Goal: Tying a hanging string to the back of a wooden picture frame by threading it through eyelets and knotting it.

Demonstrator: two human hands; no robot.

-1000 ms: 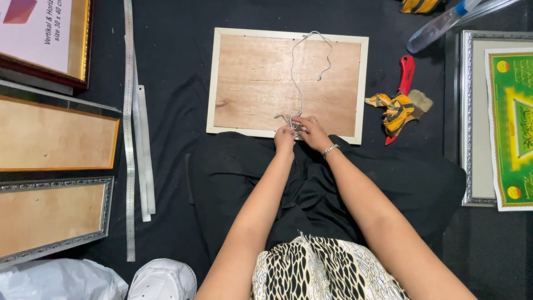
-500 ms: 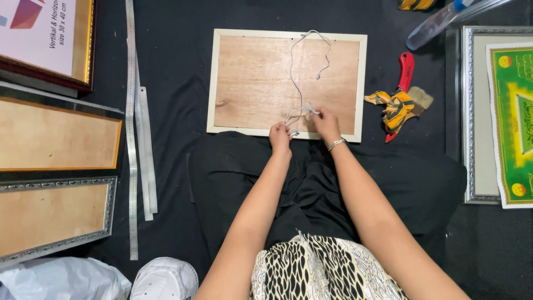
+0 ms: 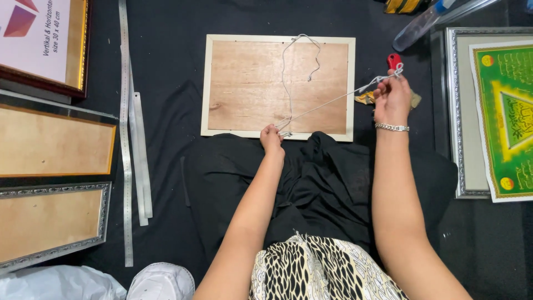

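A white-edged picture frame [image 3: 277,86] lies face down on black cloth, its brown wooden back up. A thin white string [image 3: 288,72] loops over the back. My left hand [image 3: 271,137] pinches the string at the frame's near edge. My right hand [image 3: 391,100], with a bracelet on the wrist, is out to the right of the frame and holds the string's other end. The string runs taut between my two hands.
Red-handled pliers and a yellow rag [image 3: 395,61] lie under my right hand. A silver frame with a green print [image 3: 499,111] is at the right. Several backed frames [image 3: 50,144] and long metal strips [image 3: 126,139] lie at the left. A clear plastic tube [image 3: 427,19] is at the top right.
My right hand has pulled away from the left, moving right and up with the string, which is now stretched tight. My left hand has stayed at the frame's near edge.
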